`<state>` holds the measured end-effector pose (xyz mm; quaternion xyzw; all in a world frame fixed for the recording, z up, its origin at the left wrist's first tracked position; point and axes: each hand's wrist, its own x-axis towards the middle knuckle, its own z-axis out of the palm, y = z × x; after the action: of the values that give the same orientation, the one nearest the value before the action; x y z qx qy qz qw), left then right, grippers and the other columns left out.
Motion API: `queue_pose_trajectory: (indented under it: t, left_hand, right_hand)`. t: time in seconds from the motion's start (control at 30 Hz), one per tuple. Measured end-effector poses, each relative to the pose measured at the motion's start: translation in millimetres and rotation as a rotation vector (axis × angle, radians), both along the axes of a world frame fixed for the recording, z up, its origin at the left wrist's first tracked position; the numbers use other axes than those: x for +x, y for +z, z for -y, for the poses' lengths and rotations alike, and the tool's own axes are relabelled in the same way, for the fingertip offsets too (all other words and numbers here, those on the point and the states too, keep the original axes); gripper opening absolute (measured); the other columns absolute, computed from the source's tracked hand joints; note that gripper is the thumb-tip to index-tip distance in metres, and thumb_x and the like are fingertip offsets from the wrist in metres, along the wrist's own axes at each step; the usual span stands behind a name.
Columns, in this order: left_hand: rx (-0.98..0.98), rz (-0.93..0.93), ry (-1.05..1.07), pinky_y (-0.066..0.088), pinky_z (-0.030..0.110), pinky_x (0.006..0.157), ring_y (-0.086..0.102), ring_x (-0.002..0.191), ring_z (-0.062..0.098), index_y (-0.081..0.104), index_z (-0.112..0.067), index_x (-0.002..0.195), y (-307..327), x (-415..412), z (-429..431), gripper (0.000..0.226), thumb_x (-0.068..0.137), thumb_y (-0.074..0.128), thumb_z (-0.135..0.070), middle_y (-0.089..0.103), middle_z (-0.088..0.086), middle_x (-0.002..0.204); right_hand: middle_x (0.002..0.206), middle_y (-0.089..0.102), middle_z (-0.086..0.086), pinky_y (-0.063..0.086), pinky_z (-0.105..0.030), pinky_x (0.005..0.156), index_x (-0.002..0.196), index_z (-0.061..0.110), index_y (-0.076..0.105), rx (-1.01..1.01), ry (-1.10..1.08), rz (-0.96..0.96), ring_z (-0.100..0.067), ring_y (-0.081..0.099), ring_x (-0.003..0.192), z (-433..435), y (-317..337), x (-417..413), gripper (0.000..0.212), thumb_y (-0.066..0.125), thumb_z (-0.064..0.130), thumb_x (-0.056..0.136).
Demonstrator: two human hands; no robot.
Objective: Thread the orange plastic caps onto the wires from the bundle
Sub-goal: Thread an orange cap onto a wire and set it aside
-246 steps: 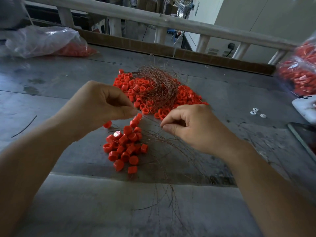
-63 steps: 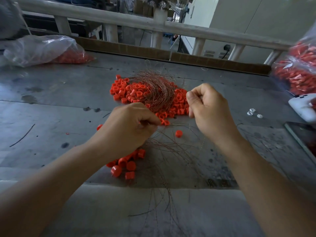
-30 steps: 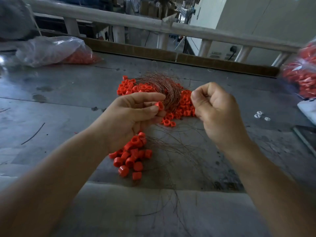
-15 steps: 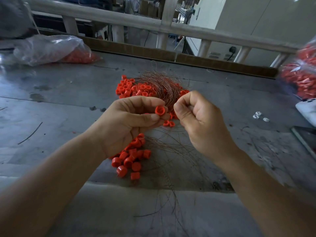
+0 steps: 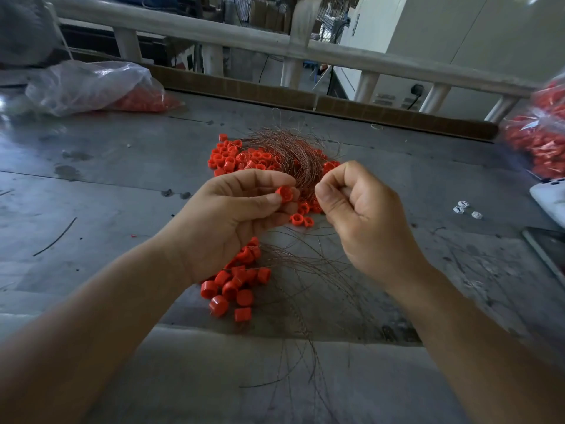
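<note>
Indoors, over grey table (image 5: 122, 185), left hand (image 5: 232, 215) pinches cap (image 5: 285, 194); right hand (image 5: 363, 218) curled, hold unclear.

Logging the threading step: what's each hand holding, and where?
Left hand pinches one orange cap by its sides. Right hand has curled fingers; whether they hold a wire cannot be told.

Dim, cool light was thrown in from beyond the railing (image 5: 336, 58), and the grey table (image 5: 107, 185) was left dull, with faint sheen caught at far left. Soft shadow was cast under the forearms (image 5: 91, 347). The orange caps (image 5: 232, 160) were rendered sharp; the bag (image 5: 541, 142) at right was smeared, and edges were bowed.
</note>
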<state>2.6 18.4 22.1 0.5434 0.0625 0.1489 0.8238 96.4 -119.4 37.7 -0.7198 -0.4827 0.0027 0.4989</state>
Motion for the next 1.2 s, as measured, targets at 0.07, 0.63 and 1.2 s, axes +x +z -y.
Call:
queue_pose_trajectory:
  t: [0.07,0.63,1.2]
  left_hand:
    - [0.038,0.008,-0.01,0.053,0.017,0.06,0.067,0.068,0.011,0.075,-0.012,0.078,0.3,-0.3,0.8,0.025,0.064,0.058,0.001,0.07,0.003,0.075]
    - [-0.036,0.065,-0.09,0.054,0.017,0.062,0.07,0.072,0.012,0.075,-0.008,0.086,2.3,-1.2,-0.4,0.028,0.06,0.065,-0.006,0.072,0.007,0.077]
    - [-0.032,0.045,-0.074,0.054,0.017,0.061,0.07,0.071,0.012,0.075,-0.008,0.085,5.4,-2.2,0.3,0.027,0.061,0.063,-0.005,0.072,0.007,0.078]
  right_hand:
    - [0.048,0.039,0.012,0.03,-0.009,0.042,0.072,0.024,0.046,-0.008,-0.008,0.01,0.0,0.041,0.041,0.2,-0.2,0.2,0.021,0.051,0.017,0.092]
    - [0.043,0.037,0.014,0.028,-0.008,0.039,0.077,0.013,0.05,-0.047,-0.048,0.122,0.0,0.043,0.038,-0.5,-3.4,-0.3,0.014,0.054,0.013,0.091]
    - [0.043,0.037,0.014,0.028,-0.009,0.039,0.077,0.013,0.05,-0.043,-0.062,0.138,0.0,0.043,0.039,0.4,-1.3,-0.9,0.015,0.054,0.013,0.091]
